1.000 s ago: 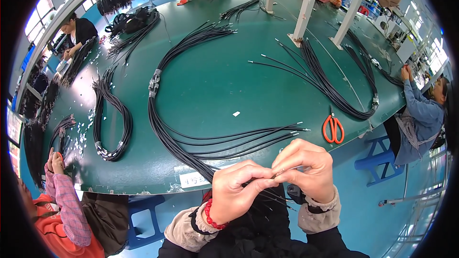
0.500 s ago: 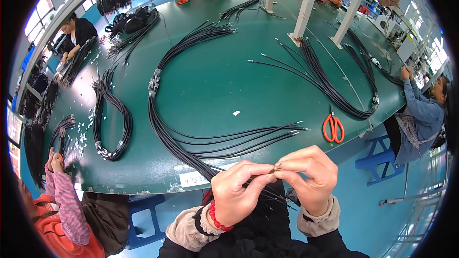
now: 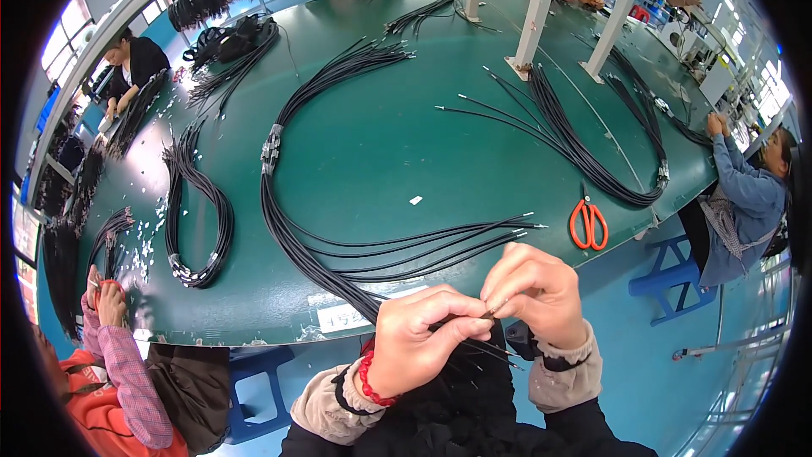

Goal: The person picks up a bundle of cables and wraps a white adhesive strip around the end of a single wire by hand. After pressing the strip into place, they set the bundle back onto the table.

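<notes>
My left hand (image 3: 419, 343) pinches the end of a black cable between thumb and forefinger, over the table's near edge. The fingertips of my right hand (image 3: 541, 300) are closed in a pinch against that end; the tiny piece between them is mostly hidden. The cable belongs to a long bundle of black cables (image 3: 292, 245), which curves across the green table and passes under my left hand. Several loose cable ends show below my hands, above my lap. Clear tape wraps the bundle farther up. Orange-handled scissors (image 3: 586, 205) lie to the right.
More cable bundles lie on the table (image 3: 381, 152), one at the left (image 3: 224, 211) and one at the right (image 3: 584, 161). White posts (image 3: 540, 17) rise from the far side. White scraps litter the left. People work around the table; blue stools (image 3: 254, 389) stand beside it.
My right hand has shifted slightly left and its fingers have curled more tightly at the cable end. My left hand has dipped a little, still pinching.
</notes>
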A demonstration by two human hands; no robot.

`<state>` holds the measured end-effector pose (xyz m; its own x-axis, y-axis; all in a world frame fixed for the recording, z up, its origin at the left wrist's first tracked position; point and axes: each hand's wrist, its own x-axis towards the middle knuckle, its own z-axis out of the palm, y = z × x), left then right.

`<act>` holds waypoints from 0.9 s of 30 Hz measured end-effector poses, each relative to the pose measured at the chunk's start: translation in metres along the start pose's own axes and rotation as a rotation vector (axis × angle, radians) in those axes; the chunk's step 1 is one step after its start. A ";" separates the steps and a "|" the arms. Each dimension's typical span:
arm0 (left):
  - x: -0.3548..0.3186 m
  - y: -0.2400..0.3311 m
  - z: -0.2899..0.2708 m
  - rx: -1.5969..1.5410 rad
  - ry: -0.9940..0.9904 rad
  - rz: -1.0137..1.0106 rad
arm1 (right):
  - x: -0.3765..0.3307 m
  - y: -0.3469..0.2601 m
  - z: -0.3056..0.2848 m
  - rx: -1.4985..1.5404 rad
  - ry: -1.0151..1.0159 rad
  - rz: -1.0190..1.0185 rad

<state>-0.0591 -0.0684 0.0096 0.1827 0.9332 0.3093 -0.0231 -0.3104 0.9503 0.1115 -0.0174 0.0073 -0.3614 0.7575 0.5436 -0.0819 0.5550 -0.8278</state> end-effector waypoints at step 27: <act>0.000 0.018 0.007 -0.030 0.041 0.021 | -0.008 -0.035 -0.004 -0.092 0.050 0.025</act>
<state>-0.0529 -0.0755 0.0262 0.1412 0.9334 0.3297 -0.0562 -0.3250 0.9440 0.1208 -0.0412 0.0322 -0.3149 0.7869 0.5308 0.0130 0.5627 -0.8265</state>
